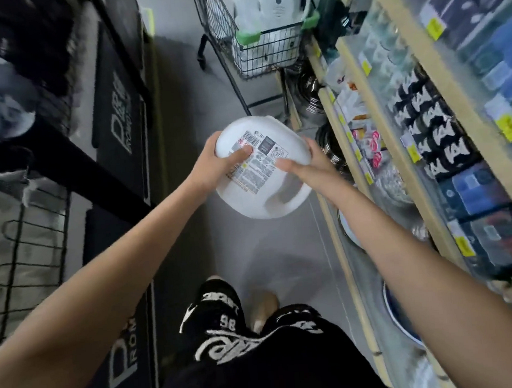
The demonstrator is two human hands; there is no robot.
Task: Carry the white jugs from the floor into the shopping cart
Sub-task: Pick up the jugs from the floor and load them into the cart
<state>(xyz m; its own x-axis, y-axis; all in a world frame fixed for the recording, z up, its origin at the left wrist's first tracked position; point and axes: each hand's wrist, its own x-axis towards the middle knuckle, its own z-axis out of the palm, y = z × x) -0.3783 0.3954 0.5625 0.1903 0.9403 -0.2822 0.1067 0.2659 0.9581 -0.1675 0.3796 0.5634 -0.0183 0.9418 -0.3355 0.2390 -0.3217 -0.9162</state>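
I hold a white jug (pixel 260 190) with a printed label out in front of me, above the grey aisle floor. It lies on its side with the handle toward me. My left hand (pixel 220 163) grips its left side, thumb on the label. My right hand (pixel 304 167) grips its right side. Ahead at the top stands a black wire shopping cart (pixel 270 52) with green corner bumpers. Several white jugs (pixel 270 4) sit inside the cart.
Wooden shelves (pixel 394 119) stocked with boxed goods and yellow price tags run along the right. Black doormats (pixel 118 112) and a dark rack line the left. The grey floor aisle (pixel 188 87) runs between them to the cart. My legs in black patterned shorts are below.
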